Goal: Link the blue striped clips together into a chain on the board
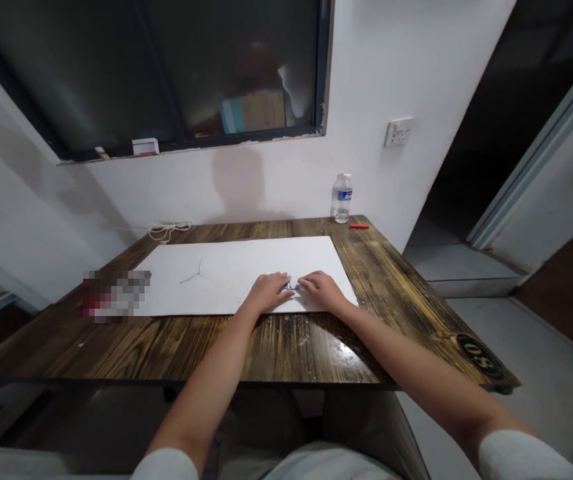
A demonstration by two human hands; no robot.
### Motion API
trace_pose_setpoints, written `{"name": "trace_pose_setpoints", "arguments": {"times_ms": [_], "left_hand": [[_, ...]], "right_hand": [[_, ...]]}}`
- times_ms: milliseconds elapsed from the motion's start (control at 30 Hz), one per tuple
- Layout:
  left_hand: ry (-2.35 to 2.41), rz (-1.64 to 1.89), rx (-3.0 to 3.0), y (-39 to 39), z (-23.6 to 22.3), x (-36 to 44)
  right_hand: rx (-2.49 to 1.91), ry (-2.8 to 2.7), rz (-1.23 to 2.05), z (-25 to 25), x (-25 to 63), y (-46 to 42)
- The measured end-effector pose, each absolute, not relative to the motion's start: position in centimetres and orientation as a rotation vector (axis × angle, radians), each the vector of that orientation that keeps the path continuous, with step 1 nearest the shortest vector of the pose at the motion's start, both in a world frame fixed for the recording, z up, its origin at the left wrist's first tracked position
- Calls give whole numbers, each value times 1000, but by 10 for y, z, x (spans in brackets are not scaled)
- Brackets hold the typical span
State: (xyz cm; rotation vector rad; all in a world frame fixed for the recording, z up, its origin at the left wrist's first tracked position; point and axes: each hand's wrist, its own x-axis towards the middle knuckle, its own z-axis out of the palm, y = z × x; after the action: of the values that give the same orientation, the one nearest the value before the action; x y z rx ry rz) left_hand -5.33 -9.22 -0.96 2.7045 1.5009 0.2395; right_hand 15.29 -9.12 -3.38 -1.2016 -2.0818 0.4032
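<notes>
The left hand [266,292] and right hand [322,292] lie flat on a white sheet [246,263], their fingers [282,285] released, not clenched, with the tips just beside a small blue-marked object [289,287], too small to identify, near the sheet's front edge, on a dark wooden surface [286,347]; a water bottle [341,199] stands at the back right corner

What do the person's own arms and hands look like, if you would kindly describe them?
The left hand and right hand are bare, with no gloves, and no watch or bracelet shows on the forearms. Both arms wear plain, pale sleeves: the left sleeve and right sleeve end around the elbows, leaving the forearms uncovered.
</notes>
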Motion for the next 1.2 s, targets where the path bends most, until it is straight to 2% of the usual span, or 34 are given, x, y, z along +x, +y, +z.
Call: {"name": "trace_pose_setpoints", "arguments": {"times_ms": [200, 267, 400, 467, 633, 767, 1000, 1200], "left_hand": [[1941, 165, 2542, -88, -10, -66], [1839, 198, 2576, -88, -9, -67], [1343, 144, 2737, -91, -6, -59], [1296, 82, 2752, -93, -5, -56], [1641, 87, 2712, -95, 0, -65], [1892, 160, 2614, -94, 4, -70], [1311, 138, 2759, -97, 3, -59], [1845, 139, 2589, -98, 9, -64]], "right_hand": [[-884, -2379, 297, -39, 151, -91], [-956, -2418, 265, -38, 151, -93], [-1157, -2478, 218, -36, 152, -98], [-1218, -2489, 208, -35, 152, -100], [-1317, -2442, 155, -31, 152, -102], [-1204, -2469, 179, -30, 152, -104], [-1124, -2472, 184, -36, 152, -101], [-1179, -2438, 164, -33, 152, -100]]}}
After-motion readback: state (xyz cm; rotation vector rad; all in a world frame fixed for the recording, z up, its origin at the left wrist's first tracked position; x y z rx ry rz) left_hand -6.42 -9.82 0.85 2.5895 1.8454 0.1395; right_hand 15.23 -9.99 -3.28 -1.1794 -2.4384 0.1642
